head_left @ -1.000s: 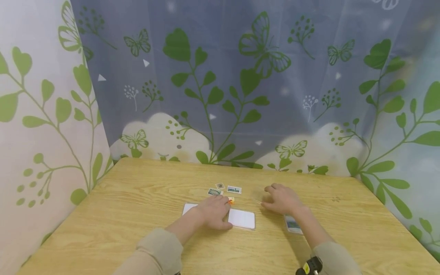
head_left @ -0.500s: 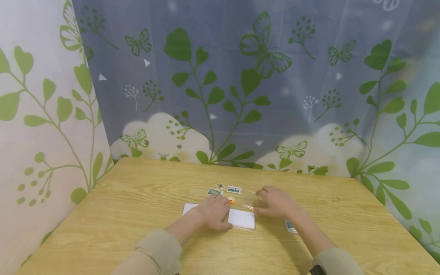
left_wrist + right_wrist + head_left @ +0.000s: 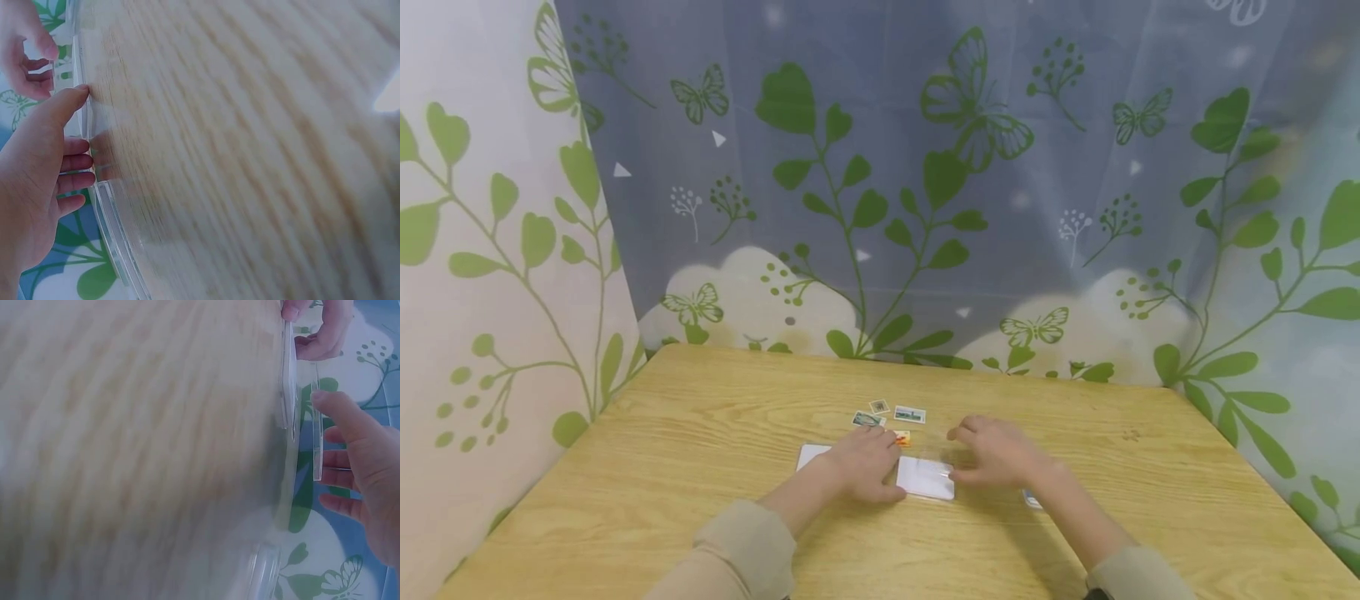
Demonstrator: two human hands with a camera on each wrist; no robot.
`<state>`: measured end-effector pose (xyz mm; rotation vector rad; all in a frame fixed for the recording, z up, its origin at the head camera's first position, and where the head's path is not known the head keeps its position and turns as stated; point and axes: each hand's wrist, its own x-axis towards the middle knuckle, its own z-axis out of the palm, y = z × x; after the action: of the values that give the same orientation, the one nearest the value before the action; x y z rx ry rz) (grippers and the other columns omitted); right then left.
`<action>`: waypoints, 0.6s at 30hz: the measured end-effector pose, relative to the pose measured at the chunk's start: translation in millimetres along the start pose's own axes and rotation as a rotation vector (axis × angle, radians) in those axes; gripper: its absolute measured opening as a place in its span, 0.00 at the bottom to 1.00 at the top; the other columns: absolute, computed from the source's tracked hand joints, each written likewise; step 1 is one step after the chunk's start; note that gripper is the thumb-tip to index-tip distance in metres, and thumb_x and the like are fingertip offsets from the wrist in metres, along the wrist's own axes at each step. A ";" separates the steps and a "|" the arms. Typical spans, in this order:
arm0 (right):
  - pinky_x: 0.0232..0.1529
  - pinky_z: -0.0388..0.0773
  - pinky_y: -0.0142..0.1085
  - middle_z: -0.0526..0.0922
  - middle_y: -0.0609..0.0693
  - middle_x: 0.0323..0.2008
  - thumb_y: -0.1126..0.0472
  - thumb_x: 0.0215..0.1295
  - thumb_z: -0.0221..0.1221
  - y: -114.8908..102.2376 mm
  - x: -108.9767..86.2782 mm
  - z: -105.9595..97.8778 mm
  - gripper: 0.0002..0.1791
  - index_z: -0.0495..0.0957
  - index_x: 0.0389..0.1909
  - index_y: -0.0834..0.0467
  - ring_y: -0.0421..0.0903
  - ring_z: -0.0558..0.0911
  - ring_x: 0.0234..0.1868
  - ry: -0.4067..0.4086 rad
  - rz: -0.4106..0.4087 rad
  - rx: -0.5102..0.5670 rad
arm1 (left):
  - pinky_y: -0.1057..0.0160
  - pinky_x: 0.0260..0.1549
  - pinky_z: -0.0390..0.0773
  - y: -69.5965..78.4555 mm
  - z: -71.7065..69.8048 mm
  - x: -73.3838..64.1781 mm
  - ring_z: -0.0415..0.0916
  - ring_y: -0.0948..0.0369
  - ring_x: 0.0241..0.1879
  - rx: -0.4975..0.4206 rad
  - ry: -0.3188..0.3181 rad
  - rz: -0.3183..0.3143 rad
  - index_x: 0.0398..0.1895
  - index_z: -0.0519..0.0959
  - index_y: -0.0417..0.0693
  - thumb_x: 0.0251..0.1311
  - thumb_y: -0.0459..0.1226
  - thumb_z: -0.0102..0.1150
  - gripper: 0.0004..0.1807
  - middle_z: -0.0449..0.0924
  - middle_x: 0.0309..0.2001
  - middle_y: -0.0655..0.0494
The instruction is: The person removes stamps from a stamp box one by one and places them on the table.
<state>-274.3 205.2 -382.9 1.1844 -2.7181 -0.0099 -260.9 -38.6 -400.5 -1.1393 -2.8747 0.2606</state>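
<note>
My right hand (image 3: 1000, 452) pinches a thin clear plastic lid (image 3: 317, 444) by its edges, thumb on one side and fingers on the other. Just under the lid lies a flat clear case with a white insert (image 3: 925, 479); the lid overlaps its right end in the head view. My left hand (image 3: 861, 467) rests low on the table with fairly straight fingers, its thumb at the near edge of this white-lined case. Another white-lined case (image 3: 812, 454) shows partly from behind the left hand. Past the left fingertips lies an orange-and-yellow stamp (image 3: 902, 438).
Farther back on the wooden table (image 3: 737, 408) lie a small dark stamp (image 3: 879, 407), a green picture stamp (image 3: 868, 419) and a landscape stamp (image 3: 910, 414). A case with a blue picture (image 3: 1032, 498) is mostly hidden by the right forearm. A leaf-patterned curtain (image 3: 887, 208) stands behind.
My right hand has moved left and slightly nearer with the clear lid, bringing it over the right end of the white-lined case. The left hand has stayed in place.
</note>
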 end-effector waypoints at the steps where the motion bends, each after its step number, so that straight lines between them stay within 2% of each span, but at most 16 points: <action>1: 0.45 0.76 0.42 0.78 0.52 0.44 0.42 0.53 0.61 -0.6 0.1 -0.1 0.29 0.76 0.50 0.59 0.49 0.78 0.44 -0.004 -0.009 -0.001 | 0.58 0.57 0.64 0.1 -0.2 -0.1 0.67 0.58 0.53 0.003 0.002 0.000 0.51 0.75 0.47 0.57 0.63 0.46 0.33 0.72 0.52 0.56; 7: 0.47 0.75 0.42 0.78 0.51 0.43 0.42 0.50 0.63 -5.0 0.5 2.1 0.31 0.76 0.50 0.59 0.48 0.78 0.44 0.002 -0.048 0.012 | 0.58 0.58 0.64 1.5 -1.1 -1.4 0.67 0.57 0.53 -0.007 -0.001 -0.007 0.52 0.75 0.46 0.57 0.62 0.47 0.33 0.72 0.52 0.55; 18: 0.45 0.76 0.41 0.77 0.51 0.44 0.40 0.47 0.64 -17.7 3.0 3.0 0.35 0.76 0.51 0.60 0.47 0.77 0.43 -0.023 -0.028 0.008 | 0.58 0.57 0.64 1.1 -0.9 -1.4 0.68 0.58 0.53 -0.002 0.020 -0.001 0.50 0.75 0.47 0.57 0.62 0.47 0.32 0.72 0.51 0.55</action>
<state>-264.0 190.6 -386.7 1.2314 -2.7237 -0.0161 -259.0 -38.6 -399.7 -1.1344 -2.8585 0.2455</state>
